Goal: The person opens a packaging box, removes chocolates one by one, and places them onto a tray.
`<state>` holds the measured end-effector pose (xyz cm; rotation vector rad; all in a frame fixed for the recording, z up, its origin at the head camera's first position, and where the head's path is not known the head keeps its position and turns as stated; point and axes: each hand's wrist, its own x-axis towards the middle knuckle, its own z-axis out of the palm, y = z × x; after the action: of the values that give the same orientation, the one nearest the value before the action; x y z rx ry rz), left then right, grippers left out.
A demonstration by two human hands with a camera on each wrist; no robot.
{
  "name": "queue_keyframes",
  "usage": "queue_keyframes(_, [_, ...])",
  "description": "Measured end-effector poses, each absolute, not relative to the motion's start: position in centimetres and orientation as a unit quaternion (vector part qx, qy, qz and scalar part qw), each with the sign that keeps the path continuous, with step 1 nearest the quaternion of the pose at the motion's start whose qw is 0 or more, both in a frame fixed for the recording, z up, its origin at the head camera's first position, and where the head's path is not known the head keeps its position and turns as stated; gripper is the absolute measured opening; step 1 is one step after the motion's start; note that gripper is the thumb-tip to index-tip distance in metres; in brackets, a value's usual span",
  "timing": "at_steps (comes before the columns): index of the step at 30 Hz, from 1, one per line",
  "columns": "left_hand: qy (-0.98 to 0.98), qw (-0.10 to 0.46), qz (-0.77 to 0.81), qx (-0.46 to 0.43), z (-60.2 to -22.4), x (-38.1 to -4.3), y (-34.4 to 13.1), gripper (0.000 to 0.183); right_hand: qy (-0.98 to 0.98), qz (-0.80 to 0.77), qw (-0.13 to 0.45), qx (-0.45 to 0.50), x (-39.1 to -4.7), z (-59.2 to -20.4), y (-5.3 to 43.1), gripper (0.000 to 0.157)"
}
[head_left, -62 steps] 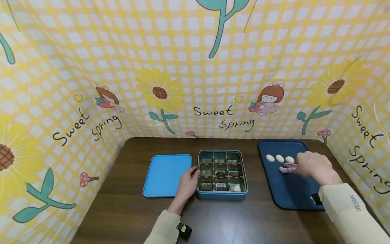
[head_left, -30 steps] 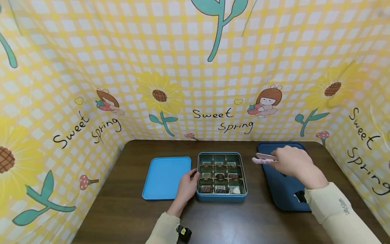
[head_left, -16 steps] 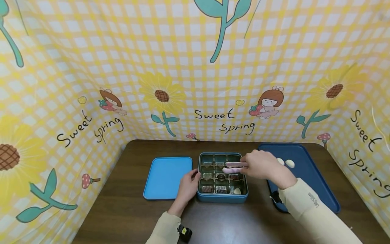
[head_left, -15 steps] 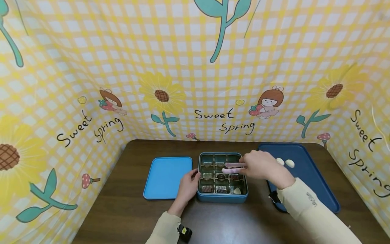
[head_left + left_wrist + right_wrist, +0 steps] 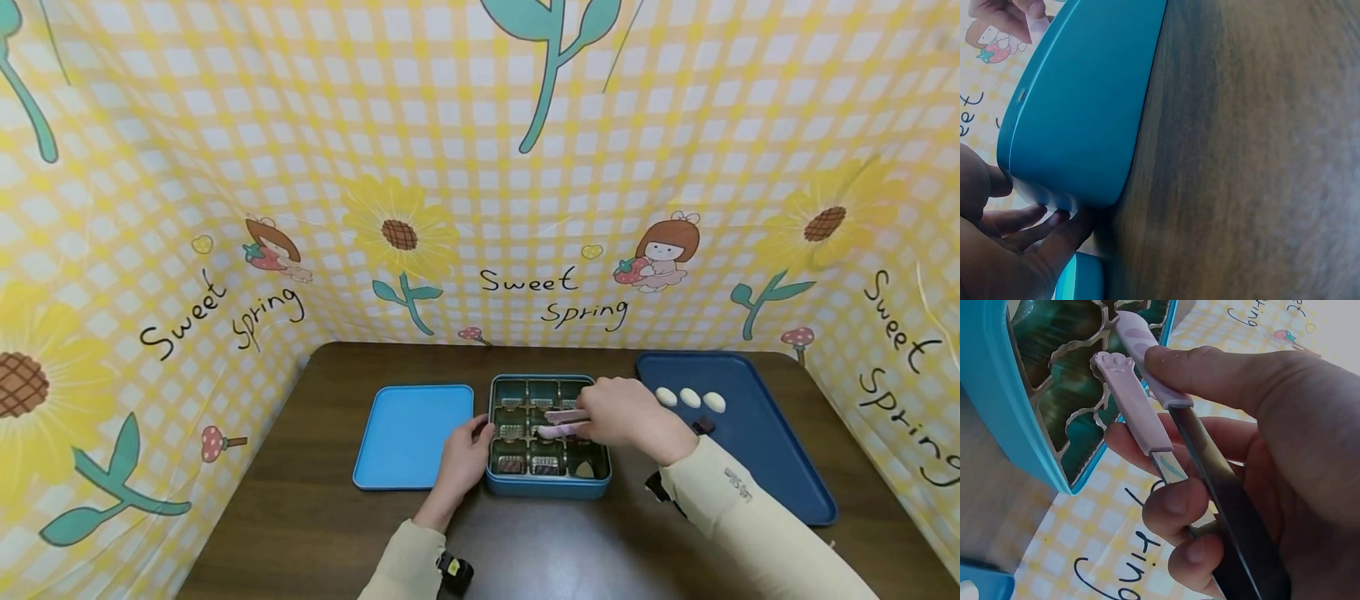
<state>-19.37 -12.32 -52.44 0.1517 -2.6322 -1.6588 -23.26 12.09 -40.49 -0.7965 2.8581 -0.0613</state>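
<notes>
Steadies the 9-compartment blue box (image 5: 546, 487) at its 9 o'clock wall with the left grip (image 5: 463, 454), relaxed in the fingers and touching rather than wrapped round. Holds the pink-tipped tongs (image 5: 561, 431) in the right grip (image 5: 626, 414), curled round the handles at 3 o'clock of the box, with tips slightly apart over the centre compartment. Shows nothing between those tips in the right wrist view; cannot tell about contact with anything below. Also has in the box a brown block (image 5: 512, 463) at 7 o'clock and a pale piece (image 5: 583, 469) at 5 o'clock. Has on the navy tray (image 5: 757, 467), at 3 o'clock on the desk (image 5: 570, 542), 3 white oval pieces (image 5: 690, 397) and 1 dark piece (image 5: 703, 425); includes the lid (image 5: 412, 437) at 9 o'clock. Looks like placing or picking by tongs, cannot say which. Probably calls next for a light squeeze if lifting, or a gentle spread if releasing, then rising straight toward 12 o'clock.
</notes>
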Motion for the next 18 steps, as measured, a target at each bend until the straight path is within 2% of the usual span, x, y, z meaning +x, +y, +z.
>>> queue_keyframes(13, [-0.845, 0.013, -0.533, 0.046, -52.4, -19.4, -12.3, 0.042, 0.961, 0.021, 0.084, -0.263, -23.0, -40.9, 10.9, 0.021])
queue_keyframes(18, [-0.844, 0.013, -0.535, 0.046, -52.4, -19.4, -12.4, 0.041, 0.961, 0.040, 0.080, -0.261, -23.0, -41.0, 10.1, 0.017])
